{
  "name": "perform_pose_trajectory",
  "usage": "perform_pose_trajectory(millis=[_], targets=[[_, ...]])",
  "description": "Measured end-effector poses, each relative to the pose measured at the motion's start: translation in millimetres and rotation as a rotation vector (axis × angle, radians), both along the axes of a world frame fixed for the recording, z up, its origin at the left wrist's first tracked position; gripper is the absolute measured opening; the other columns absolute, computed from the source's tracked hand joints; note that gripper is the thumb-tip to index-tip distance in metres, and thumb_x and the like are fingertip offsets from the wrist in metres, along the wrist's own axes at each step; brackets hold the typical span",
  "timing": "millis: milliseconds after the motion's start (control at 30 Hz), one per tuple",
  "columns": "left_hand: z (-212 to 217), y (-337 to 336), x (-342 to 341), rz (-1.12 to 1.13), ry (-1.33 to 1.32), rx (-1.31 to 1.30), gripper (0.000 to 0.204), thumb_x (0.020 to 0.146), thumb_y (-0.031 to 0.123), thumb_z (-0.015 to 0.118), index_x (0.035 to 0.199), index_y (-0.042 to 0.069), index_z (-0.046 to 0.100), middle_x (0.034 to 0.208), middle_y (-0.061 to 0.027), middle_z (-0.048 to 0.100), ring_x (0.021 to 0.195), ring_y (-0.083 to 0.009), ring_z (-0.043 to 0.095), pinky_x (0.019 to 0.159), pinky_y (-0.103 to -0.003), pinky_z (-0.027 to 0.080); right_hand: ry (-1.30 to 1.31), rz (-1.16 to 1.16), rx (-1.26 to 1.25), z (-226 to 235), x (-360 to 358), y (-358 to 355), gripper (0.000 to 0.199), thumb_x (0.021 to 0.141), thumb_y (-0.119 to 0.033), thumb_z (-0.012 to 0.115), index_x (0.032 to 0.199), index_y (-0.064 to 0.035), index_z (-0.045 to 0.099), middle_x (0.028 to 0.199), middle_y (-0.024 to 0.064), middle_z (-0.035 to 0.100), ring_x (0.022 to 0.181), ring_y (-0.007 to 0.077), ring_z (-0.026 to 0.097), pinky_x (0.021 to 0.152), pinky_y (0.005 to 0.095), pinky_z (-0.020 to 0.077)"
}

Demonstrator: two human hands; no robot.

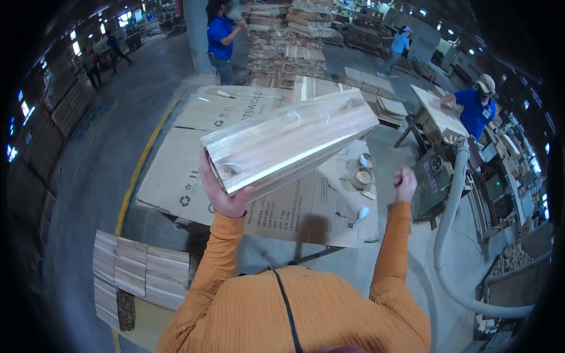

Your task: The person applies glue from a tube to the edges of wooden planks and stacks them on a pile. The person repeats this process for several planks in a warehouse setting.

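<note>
A long, thick stack of wooden boards (pixel 294 132) slants across the middle of the view, pale and brown, with white curved marks on its top face. My left hand (pixel 222 191) is closed around its near left end, thumb along the front side and fingers behind the end. Off to the right, apart from the wood, my right hand (pixel 405 183) has its fingers curled in; whether anything is inside them is hidden. Nearest to it are a small round container (pixel 362 177) with tan contents and a white spoon-shaped thing (pixel 363 213) on the cardboard.
Flattened cardboard (pixel 170 167) covers the worktable. Wooden panels (pixel 130 265) lie at the lower left. A grey hose (pixel 442 253) curves down beside a green machine (pixel 432 185) on the right. A co-worker in blue (pixel 472 109) stands at another table; stacked boards (pixel 285 44) rise behind.
</note>
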State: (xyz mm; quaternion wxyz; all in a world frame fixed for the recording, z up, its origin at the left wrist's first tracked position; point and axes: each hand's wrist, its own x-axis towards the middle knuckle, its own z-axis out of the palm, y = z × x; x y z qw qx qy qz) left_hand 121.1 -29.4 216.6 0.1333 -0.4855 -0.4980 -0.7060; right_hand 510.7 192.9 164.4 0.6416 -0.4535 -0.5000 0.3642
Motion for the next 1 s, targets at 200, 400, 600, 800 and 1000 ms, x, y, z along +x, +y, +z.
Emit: perform_pose_trajectory(millis=[200,400,600,800,1000], targets=[[3.8,8.7,-5.0,-0.045,-0.038,0.046,0.103,0.068,0.059,0.063,0.134,-0.008,0.022,0.130,-0.0218,0.035,0.120,-0.0311,0.037,0.099,-0.040,0.030,-0.374,0.057,-0.362,-146.1,32.0,-40.1,0.015,0.084,-0.011,0.052,0.092,-0.0024,0.061,0.071,0.0038,0.059,0.058,0.0093,0.052,0.051,0.0247,0.0429],[4.0,8.6,-4.2,-0.101,-0.063,0.049,0.100,0.069,0.054,0.064,0.134,-0.009,0.021,0.131,-0.0221,0.034,0.121,-0.0310,0.036,0.100,-0.040,0.030,-0.945,-0.176,-0.106,-157.4,20.5,-38.3,0.019,0.084,-0.012,0.053,0.096,0.0004,0.060,0.086,0.0080,0.056,0.072,0.0156,0.052,0.068,0.0292,0.0439],[0.8,8.5,-11.2,0.037,0.025,0.007,0.098,0.069,0.054,0.063,0.132,-0.009,0.024,0.129,-0.0242,0.036,0.118,-0.0342,0.038,0.099,-0.041,0.030,-0.431,-0.074,0.408,-6.7,-74.0,-54.6,0.024,0.086,-0.010,0.049,0.105,0.0002,0.059,0.097,0.0121,0.055,0.086,0.0220,0.052,0.078,0.0291,0.0427],[9.1,7.4,-9.4,0.026,0.012,0.008,0.095,0.069,0.055,0.061,0.132,-0.008,0.027,0.126,-0.0237,0.039,0.116,-0.0342,0.041,0.097,-0.041,0.032,-0.789,0.049,0.814,137.6,-151.3,-54.5,0.038,0.088,-0.027,0.045,0.117,-0.0030,0.054,0.115,0.0126,0.052,0.111,0.0275,0.042,0.098,0.0369,0.0281],[15.2,10.9,-5.7,0.026,0.037,0.023,0.094,0.071,0.054,0.061,0.132,-0.007,0.027,0.125,-0.0229,0.039,0.115,-0.0337,0.041,0.096,-0.040,0.033,-1.208,0.033,0.698,143.1,-185.4,-39.0,0.059,0.088,-0.051,0.036,0.127,-0.0071,0.045,0.135,0.0122,0.036,0.126,0.0339,0.025,0.103,0.0497,0.0129]])
